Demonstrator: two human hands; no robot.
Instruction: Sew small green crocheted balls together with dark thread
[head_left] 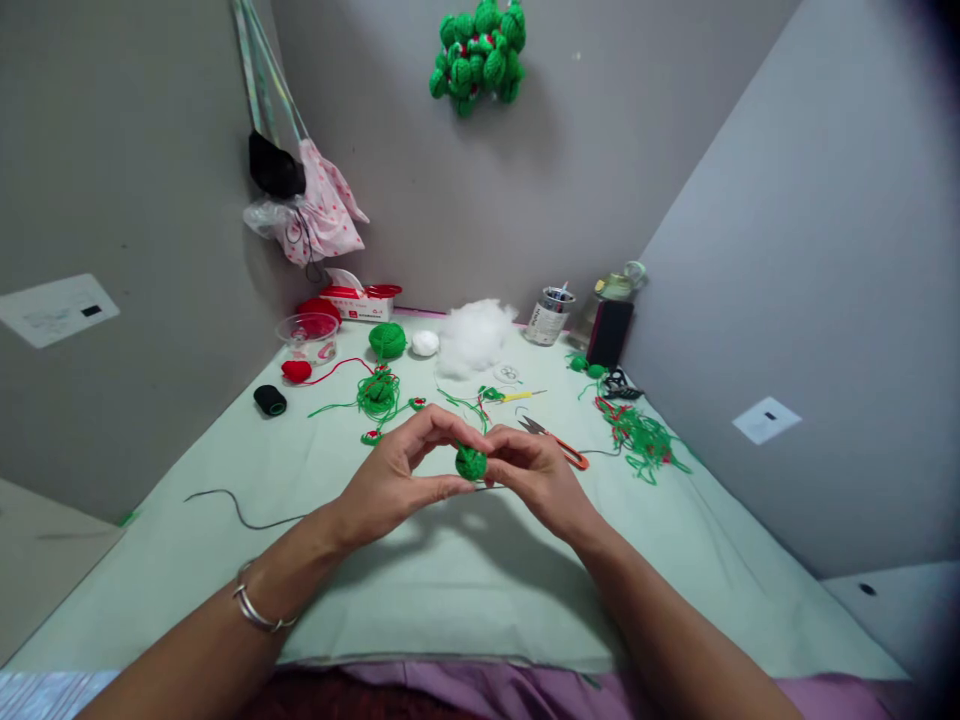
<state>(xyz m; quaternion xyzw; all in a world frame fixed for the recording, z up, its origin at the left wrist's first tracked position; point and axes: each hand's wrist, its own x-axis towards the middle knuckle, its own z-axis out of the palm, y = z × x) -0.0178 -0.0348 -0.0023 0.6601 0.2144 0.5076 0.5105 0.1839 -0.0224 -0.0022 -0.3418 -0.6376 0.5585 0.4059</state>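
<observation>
Between my two hands, above the middle of the table, is a small green crocheted ball [471, 463]. My left hand [412, 455] grips it from the left, thumb below and fingers on top. From the right, my right hand [532, 468] pinches its edge with closed fingertips. A green yarn tail rises behind the fingers. A dark cord [247, 515] lies on the table left of my left wrist. Just beyond my right hand are orange-handled snips [568, 452] and a yellow crochet hook [517, 396].
White stuffing [474, 338], a green yarn ball [387, 341] and a clear plastic tub [309, 340] stand along the back. Tangled green yarn [646, 440] lies right, a black thread spool [270, 401] left. A tin of pens [550, 316] and dark phone-like slab [610, 333] stand back right.
</observation>
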